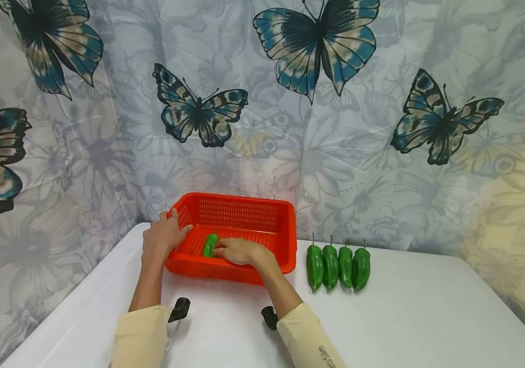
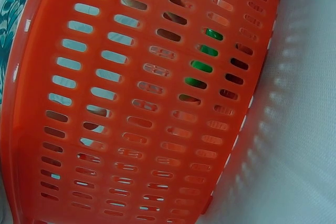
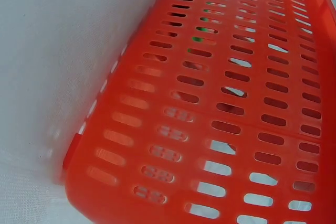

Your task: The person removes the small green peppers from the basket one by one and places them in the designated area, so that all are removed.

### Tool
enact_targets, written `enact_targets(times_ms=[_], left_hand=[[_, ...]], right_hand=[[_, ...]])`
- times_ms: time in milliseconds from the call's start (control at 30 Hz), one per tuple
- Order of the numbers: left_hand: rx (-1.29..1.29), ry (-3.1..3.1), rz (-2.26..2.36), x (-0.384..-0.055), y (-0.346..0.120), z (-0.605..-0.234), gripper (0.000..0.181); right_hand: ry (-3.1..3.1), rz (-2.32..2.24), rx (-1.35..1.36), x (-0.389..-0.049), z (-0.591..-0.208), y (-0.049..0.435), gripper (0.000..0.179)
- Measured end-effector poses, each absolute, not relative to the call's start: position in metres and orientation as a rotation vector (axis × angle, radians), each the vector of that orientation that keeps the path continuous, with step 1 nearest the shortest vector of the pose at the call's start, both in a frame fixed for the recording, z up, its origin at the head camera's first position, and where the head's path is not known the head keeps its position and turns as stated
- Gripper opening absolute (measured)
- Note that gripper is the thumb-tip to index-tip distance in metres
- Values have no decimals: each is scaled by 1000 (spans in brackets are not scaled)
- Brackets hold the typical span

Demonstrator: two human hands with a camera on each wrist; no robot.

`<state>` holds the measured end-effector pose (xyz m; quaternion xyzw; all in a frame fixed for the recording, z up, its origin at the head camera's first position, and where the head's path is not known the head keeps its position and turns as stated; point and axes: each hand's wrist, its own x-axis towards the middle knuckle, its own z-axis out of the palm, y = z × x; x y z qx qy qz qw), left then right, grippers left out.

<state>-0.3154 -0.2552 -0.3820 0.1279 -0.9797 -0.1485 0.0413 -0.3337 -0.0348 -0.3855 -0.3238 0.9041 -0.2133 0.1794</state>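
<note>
A red perforated plastic basket [image 1: 237, 232] stands on the white table. My left hand [image 1: 163, 237] grips its left rim, with the thumb on the inner side. Reaching over the front wall, my right hand [image 1: 241, 251] holds a green chili pepper [image 1: 210, 245] low inside the basket, its fingertips at the pepper's right side. The thumb of that hand is hidden. In both wrist views the basket wall [image 2: 178, 114] fills most of the picture, and bits of the green pepper show through its slots. Neither hand's grip is clear there.
Several green chili peppers [image 1: 330, 267] lie side by side in a row right of the basket, stems pointing away. A butterfly-print cloth [image 1: 336, 153] hangs behind and beside the white table [image 1: 419, 312]. Black wrist-worn devices [image 1: 180, 309] protrude between the forearms.
</note>
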Motion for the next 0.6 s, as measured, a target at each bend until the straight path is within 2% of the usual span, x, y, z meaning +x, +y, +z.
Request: enact_targets(times_ms=[467,600], left_hand=[[386,-2984,-463,-316,-254,-383,81],[386,-2975,-454,-317,-254,-382,80]], right_hand=[[2478,-647,-876,-333,-384,-36,68],[2384,-674,-909,-333,-384,-38,61]])
